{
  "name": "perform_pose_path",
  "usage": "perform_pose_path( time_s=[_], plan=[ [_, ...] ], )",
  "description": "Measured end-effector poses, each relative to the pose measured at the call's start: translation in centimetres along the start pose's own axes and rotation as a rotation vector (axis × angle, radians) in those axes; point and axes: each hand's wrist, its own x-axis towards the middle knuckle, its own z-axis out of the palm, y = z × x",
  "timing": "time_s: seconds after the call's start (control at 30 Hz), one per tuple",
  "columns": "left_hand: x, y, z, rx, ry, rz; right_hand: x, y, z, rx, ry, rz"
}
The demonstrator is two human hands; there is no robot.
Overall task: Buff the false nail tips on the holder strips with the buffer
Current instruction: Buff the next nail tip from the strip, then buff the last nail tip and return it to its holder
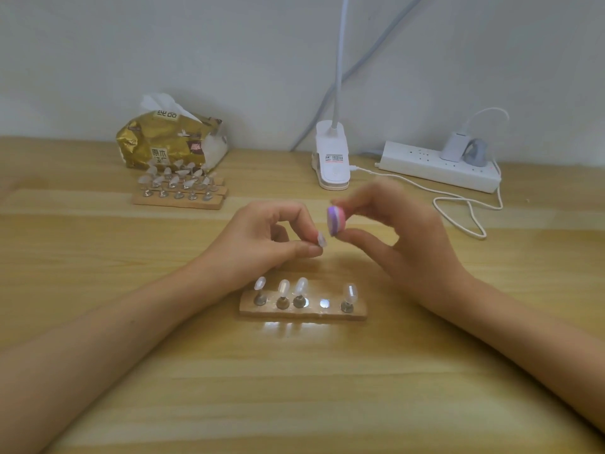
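Head: L hand point(262, 237) pinches nail tip point(322, 239), R hand point(402, 231) pinches buffer point(336, 220) just beside.

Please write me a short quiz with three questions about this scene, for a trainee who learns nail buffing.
1. True or false: the right hand holds the buffer.
2. What does the left hand pinch?
A) a tissue
B) a tip on its stand
C) a plug
3. Counting from the left, which spot on the near strip has no tip standing on it?

Key:
1. True.
2. B.
3. The fourth; the other four spots each carry a tip.
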Motion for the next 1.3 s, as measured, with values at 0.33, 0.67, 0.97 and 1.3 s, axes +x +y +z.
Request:
perform_pose_path(
  time_s=[0.33, 0.67, 0.97, 1.3],
  plan=[
    [-0.1, 0.0, 0.0, 0.017, -0.006, -0.002, 0.0, 0.2, 0.2, -0.106, -0.082, -0.023],
    [0.0, -0.2, 0.0, 0.013, 0.016, -0.018, 0.0, -0.1, -0.1, -0.022, 0.017, -0.040],
    [0.2, -0.5, 0.2, 0.019, 0.052, -0.042, 0.2, 0.8, -0.4, -0.085, -0.117, 0.123],
    [0.1, -0.4, -0.2, -0.018, 0.113, -0.048, 0.7, 0.3, -1.6, 0.200, -0.493, 0.274]
  ],
)
